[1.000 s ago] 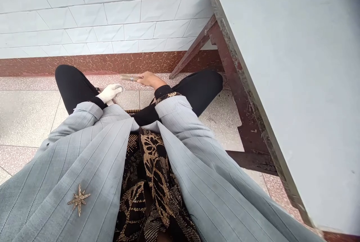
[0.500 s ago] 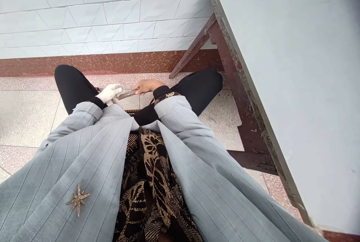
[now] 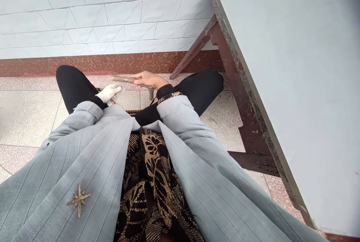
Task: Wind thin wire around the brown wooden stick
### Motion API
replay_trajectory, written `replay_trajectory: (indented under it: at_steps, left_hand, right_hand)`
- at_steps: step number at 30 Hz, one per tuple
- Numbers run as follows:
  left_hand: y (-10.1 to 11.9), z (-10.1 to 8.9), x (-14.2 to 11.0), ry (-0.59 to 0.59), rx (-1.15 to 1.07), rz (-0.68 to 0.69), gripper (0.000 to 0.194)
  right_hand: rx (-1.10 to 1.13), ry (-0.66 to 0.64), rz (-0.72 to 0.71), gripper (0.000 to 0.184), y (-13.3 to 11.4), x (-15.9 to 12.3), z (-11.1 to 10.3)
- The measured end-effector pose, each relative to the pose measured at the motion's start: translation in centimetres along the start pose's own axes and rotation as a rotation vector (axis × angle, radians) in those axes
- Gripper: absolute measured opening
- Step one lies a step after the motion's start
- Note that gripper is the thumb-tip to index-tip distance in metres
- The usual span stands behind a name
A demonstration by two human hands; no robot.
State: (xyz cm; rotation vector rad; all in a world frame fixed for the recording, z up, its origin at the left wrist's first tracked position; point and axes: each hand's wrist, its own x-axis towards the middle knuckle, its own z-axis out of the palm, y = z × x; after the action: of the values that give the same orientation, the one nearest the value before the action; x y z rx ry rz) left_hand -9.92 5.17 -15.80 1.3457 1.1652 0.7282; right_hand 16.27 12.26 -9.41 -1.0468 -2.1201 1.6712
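Observation:
My right hand (image 3: pixel 147 79) is bare and wrapped round a brown stick-like tool (image 3: pixel 118 78). The tool has a shiny band near its middle, and its far right end bends down toward me; my palm hides part of it. In a white glove, my left hand (image 3: pixel 109 92) is closed over the floor between my knees. A small greyish patch (image 3: pixel 120 89) shows at its fingertips, and I cannot make out what that is. The tool's left end passes just above the gloved hand, apart from it.
My black-trousered knees (image 3: pixel 70 84) spread to either side on the speckled tile floor (image 3: pixel 28 116). A table with a pale top (image 3: pixel 298 65) and dark red wooden legs (image 3: pixel 194 47) stands close on the right. Ahead rises a white tiled wall (image 3: pixel 123 13).
The tool first swung down to the gloved fingers, then rose away again to lie nearly level, its bent end now showing. The left hand has stayed nearly in place.

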Motion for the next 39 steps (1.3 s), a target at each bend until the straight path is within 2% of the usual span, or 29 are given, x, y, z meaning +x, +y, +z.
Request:
replay_trajectory:
  at_steps: [4, 8, 11, 15, 20, 23, 27, 29, 34, 39]
  left_hand:
    - [0.4, 0.3, -0.2, -0.020, 0.015, -0.048, 0.034]
    - [1.0, 0.6, -0.5, -0.040, 0.075, -0.084, 0.030]
    - [1.8, 1.0, -0.8, -0.034, 0.163, -0.137, 0.027]
    - [2.1, 1.4, -1.1, -0.018, 0.258, -0.175, 0.022]
    - [1.3, 1.4, -0.6, -0.079, 0.398, -0.185, 0.017]
    - [1.1, 1.3, -0.4, -0.056, 0.443, -0.179, 0.018]
    - [1.4, 1.3, -0.5, -0.080, 0.448, -0.158, 0.018]
    - [1.6, 1.4, -0.6, -0.096, 0.435, -0.135, 0.017]
    - [2.2, 1.7, -0.7, -0.025, 0.460, -0.050, 0.015]
    - [2.9, 1.2, -0.8, -0.073, 0.555, 0.009, 0.016]
  right_hand:
    - [-0.003, 0.073, 0.151, 0.026, 0.5, 0.2, 0.1]
    - [0.074, 0.076, 0.226, 0.012, 0.7, 0.6, 0.4]
    - [0.142, 0.065, 0.259, 0.012, 0.7, 0.8, 0.6]
    - [0.197, 0.042, 0.261, 0.013, 0.9, 1.1, 0.7]
    - [0.193, -0.040, 0.180, 0.007, 0.9, 1.1, 0.9]
    - [0.180, -0.039, 0.171, 0.007, 1.0, 1.2, 1.2]
    - [-0.006, 0.120, 0.226, 0.008, 1.5, 1.6, 1.3]
    - [-0.157, 0.149, 0.263, 0.012, 1.7, 1.8, 1.3]
    - [-0.548, 0.043, 0.285, 0.021, 1.5, 1.8, 1.1]
    - [-0.520, -0.164, 0.329, 0.031, 1.0, 1.2, 1.1]
